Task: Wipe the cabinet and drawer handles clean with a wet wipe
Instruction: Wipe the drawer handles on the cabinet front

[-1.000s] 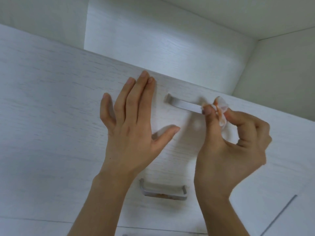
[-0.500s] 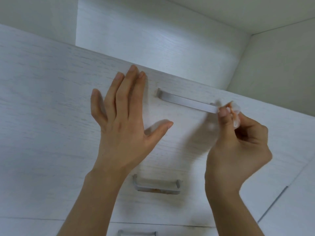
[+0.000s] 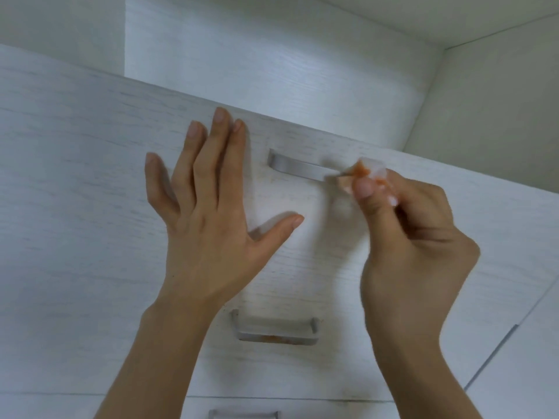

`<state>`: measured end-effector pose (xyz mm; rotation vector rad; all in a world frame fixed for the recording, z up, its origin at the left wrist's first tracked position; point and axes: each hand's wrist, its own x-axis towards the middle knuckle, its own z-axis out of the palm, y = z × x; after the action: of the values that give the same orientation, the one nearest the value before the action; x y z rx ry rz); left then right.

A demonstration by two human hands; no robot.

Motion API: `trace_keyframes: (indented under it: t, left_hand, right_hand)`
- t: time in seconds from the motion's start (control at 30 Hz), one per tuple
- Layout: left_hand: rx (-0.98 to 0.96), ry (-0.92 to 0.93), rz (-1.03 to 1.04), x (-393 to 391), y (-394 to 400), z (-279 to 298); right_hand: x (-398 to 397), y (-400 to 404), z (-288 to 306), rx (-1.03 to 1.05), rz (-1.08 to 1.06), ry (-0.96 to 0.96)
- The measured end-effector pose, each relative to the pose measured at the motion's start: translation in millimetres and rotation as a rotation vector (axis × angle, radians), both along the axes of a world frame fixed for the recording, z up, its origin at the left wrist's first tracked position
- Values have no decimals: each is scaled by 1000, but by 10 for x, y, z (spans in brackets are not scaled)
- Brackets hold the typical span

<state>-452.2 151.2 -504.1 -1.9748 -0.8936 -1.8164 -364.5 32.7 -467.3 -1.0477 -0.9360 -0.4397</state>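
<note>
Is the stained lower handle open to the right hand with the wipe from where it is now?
Probably yes. The right hand holds the wet wipe at the top handle; the lower handle shows uncovered below, between both wrists.

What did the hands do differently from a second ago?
The right hand slid the wipe along the top handle, from nearer its middle out to its right end. The wipe stays in its grip. The left hand stays flat on the drawer front, and the lower handle is still smeared orange.
</note>
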Motion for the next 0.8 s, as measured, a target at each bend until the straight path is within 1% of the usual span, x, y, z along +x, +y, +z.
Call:
trace_keyframes:
  t: [0.07, 0.17, 0.23, 0.3, 0.33, 0.37, 0.4, 0.5, 0.67, 0.73, 0.8]
  left_hand:
    - [9, 9, -4, -7, 14, -6]
    - [14, 17, -12, -18, 36, -18]
    - [14, -13, -5, 3, 18, -8]
    - [11, -68, -23, 27, -10, 15]
    - [16, -81, -41, 23, -13, 16]
    - [34, -72, -52, -2, 0, -1]
    - [61, -43, -51, -46, 32, -41]
    - [114, 73, -18, -232, 130, -252]
    - [138, 171, 0, -403, 97, -897]
    - [139, 218, -5, -407, 66, -1165]
    - [117, 258, -19, -374, 39, -1351]
  right_hand:
    - [-70, 65, -26, -15, -141, -167]
    - [-158, 187, -54, 17, -307, -324]
    - [-243, 278, -42, 47, -347, -425]
    - [-343, 360, -26, 71, -322, -505]
    - [-382, 380, -40, 75, -296, -514]
    - [-408, 372, -77, 76, -269, -486]
    - [-414, 335, -134, 81, -241, -417]
    - [-316, 117, -404, 76, -182, -138]
    - [-111, -200, -949, -77, -124, 233]
    - [-60, -254, -1147, -138, -83, 332]
    - [-21, -276, -1308, -186, -53, 378]
